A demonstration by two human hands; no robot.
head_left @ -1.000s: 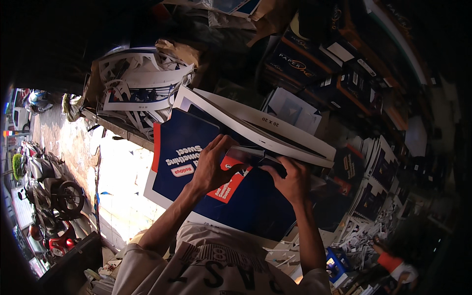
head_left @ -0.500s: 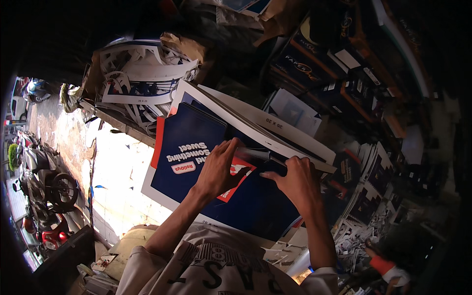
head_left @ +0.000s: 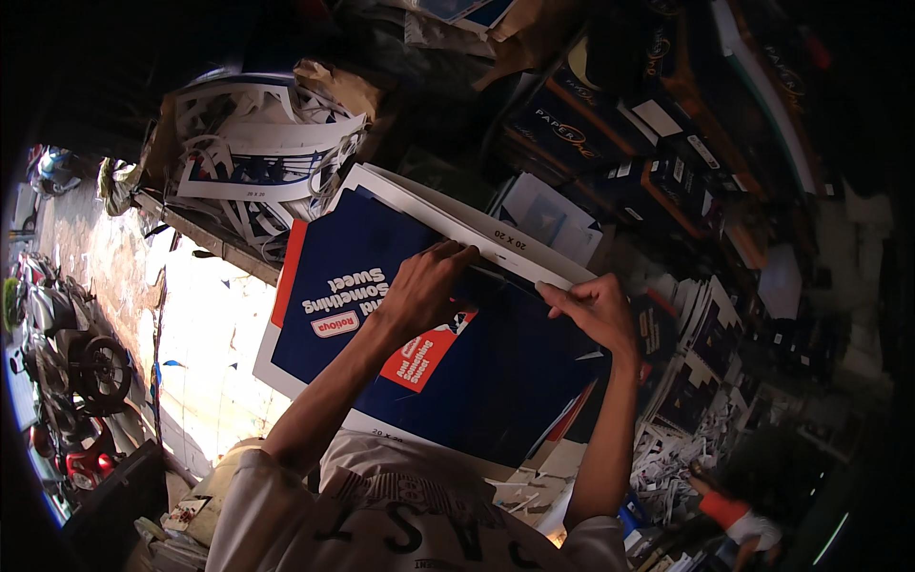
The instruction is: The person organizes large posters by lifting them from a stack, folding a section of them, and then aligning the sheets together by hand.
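Observation:
A stack of printed card sheets (head_left: pixel 477 400) lies before me, navy blue with red patches, white lettering and white margins. My left hand (head_left: pixel 429 291) rests across the blue print with its fingers curled at the far side, beside the white margin strip (head_left: pixel 457 229). Part of a red printed patch (head_left: pixel 419 362) is covered by that hand. Farther right, my right hand (head_left: pixel 596 310) pinches at the sheet's far edge, thumb and forefinger together. The fingertips of the left hand are partly hidden by its own knuckles.
A box of paper offcuts (head_left: pixel 248 162) stands at the far left. Stacked dark cartons (head_left: pixel 572 133) fill the far right. Paper shreds (head_left: pixel 667 467) and bundled printed sheets (head_left: pixel 705 353) lie to the right. Motorcycles (head_left: pixel 76 343) are parked outside, left; another person (head_left: pixel 734 515) shows at lower right.
The white margin strip along the far edge stood raised and now lies lower. My left hand has shifted, showing more of the red patch. The right hand's fingers have drawn together.

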